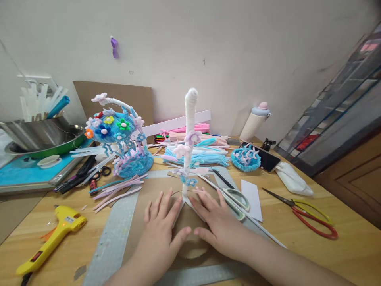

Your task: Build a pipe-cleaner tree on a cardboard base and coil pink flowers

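Note:
My left hand (162, 226) lies with fingers spread on the left side of a brown cardboard piece (189, 226) that has a round outline. On its right side rests my right hand (214, 222), fingers also apart. Between my fingertips stands an upright white fuzzy stem (191, 111) with purple, pink and blue flowers (193, 137) along it. Its foot splits into white strips that run under my fingers. Below the cardboard is a grey cutting mat (110, 230). Neither hand is wrapped round anything.
A finished-looking blue flowered lamp shape (114, 127) stands at the left, a yellow glue gun (56, 234) in front. Pipe cleaners (196, 155) lie behind. At the right are green-handled scissors (238, 198), red-and-yellow scissors (309, 218), a phone (266, 159) and a bottle (254, 123).

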The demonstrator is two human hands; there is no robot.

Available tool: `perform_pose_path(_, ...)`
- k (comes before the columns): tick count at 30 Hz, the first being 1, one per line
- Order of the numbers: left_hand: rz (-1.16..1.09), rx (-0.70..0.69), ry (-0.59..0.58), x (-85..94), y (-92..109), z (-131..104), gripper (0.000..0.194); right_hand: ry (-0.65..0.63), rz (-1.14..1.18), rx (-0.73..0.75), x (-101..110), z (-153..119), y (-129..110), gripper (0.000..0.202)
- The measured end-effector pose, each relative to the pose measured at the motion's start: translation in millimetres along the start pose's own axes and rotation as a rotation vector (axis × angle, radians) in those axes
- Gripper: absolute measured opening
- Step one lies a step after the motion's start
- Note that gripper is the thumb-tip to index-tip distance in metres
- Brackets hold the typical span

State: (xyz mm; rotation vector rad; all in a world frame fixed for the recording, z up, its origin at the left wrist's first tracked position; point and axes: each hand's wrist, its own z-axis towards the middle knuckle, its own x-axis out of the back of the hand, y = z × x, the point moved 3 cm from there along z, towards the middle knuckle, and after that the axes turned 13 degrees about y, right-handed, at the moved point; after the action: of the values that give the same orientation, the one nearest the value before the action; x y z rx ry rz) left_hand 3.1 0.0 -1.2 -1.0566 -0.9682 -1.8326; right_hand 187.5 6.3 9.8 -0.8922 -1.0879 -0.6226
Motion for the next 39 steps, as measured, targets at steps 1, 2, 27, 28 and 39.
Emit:
perform_pose_path(1, 0.01, -0.006, 0.009, -1.1, 2.7, 1.0, 0.055, 0.021, -0.009, 0.003, -1.8, 1.5, -0.1, 0.068)
perform_pose_path(2, 0.016, -0.015, 0.016, -2.3, 5.0, 1.8, 0.055, 0.04, -0.015, 0.004, -4.2, 2.3, -0.1, 0.065)
perform_pose_path(27, 0.115, -0.113, 0.02, -13.1, 4.3, 0.5, 0.06, 0.127, -0.002, 0.033, -18.3, 4.4, 2.7, 0.06)
perform_pose_path(28, 0.117, -0.116, 0.026, -13.3, 4.3, 0.6, 0.06, 0.128, -0.006, 0.033, -18.1, 4.6, 2.2, 0.06)
perform_pose_path(39, 0.106, -0.126, 0.056, -12.8, 3.6, -0.6, 0.061, 0.156, -0.029, 0.082, -17.1, 3.1, 0.5, 0.063)
